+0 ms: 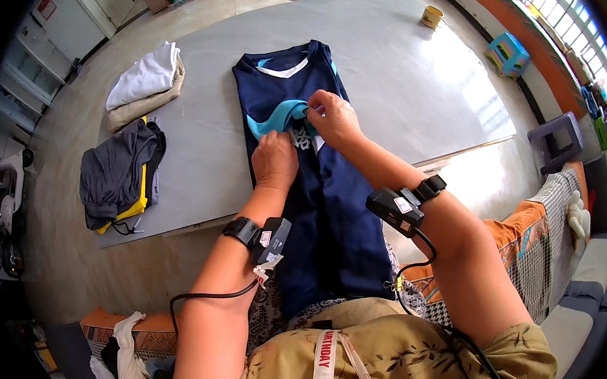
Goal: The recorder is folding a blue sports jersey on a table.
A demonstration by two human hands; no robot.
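Note:
A navy sports jersey (pixel 286 87) with a white-edged collar and light blue trim lies on the grey table (pixel 380 78), its lower part hanging over the near edge onto the lap. My right hand (pixel 332 114) pinches the light blue panel (pixel 277 117) of the jersey between thumb and fingers. My left hand (pixel 275 158) rests on the jersey just below that panel, its fingers curled at the cloth's edge; whether it grips the cloth cannot be told. White printing shows between my hands. Dark devices are strapped to both forearms, with cables.
At the table's left lie a stack with a white garment (pixel 142 76) over a beige one (pixel 145 108), and a stack of dark grey (pixel 117 168) and yellow clothes. A yellow mug (pixel 432 17) stands at the far right. Stools and a sofa are to the right.

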